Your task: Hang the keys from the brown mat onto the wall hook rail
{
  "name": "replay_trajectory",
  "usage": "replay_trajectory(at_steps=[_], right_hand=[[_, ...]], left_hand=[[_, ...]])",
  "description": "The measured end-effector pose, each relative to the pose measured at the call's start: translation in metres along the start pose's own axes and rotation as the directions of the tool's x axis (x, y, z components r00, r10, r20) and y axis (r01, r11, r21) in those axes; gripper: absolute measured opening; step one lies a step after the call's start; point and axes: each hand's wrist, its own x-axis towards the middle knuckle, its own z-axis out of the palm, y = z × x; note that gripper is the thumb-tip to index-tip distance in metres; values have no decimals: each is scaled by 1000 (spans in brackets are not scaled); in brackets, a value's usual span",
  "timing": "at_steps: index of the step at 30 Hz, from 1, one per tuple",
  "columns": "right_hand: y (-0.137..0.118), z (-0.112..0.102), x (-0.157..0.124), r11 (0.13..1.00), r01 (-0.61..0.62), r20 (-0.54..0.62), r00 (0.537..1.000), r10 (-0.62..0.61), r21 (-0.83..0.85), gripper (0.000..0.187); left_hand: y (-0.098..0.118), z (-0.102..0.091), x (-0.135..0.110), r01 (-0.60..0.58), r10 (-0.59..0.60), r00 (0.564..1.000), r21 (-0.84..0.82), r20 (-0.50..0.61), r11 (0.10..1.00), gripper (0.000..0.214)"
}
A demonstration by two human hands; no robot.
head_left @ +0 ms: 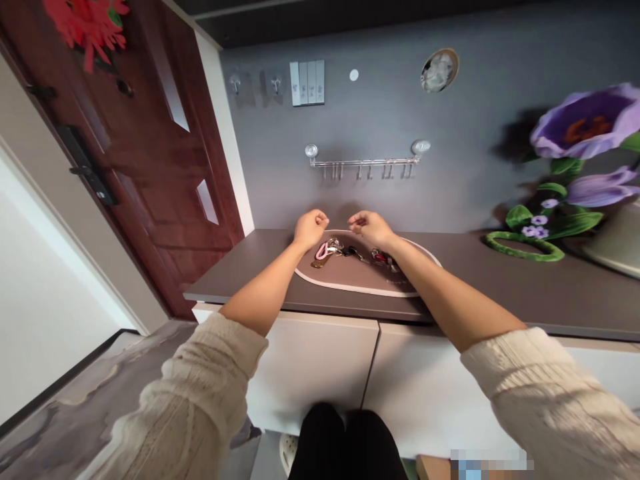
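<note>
Several keys [334, 248] lie on a mat [350, 280]
Left hand [311, 228] and right hand [371, 228] are near its far edge, fingers curled; cannot tell if gripping anything

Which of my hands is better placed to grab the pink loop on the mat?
Probably your left hand: it is near the pink loop on the left of the mat, while your right hand is farther off, nearer the red item.

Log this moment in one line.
left hand: curled, contents unclear | right hand: curled, contents unclear | keychains: on mat | hook rail: on wall
</note>
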Motion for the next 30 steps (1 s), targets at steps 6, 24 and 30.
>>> replay_trajectory(at_steps=[6,24,30], right_hand=[[14,11,2,961,77,-28,996,-87,-266,13],[13,22,-11,874,142,48,990,-135,-465,17],[12,21,-12,877,139,39,990,-136,-459,17]], left_hand=[[-10,3,-3,-112,94,988,157,119,981,18],[-5,7,-6,-231,82,934,410,349,882,22],[-7,8,-5,-236,98,938,406,333,883,21]])
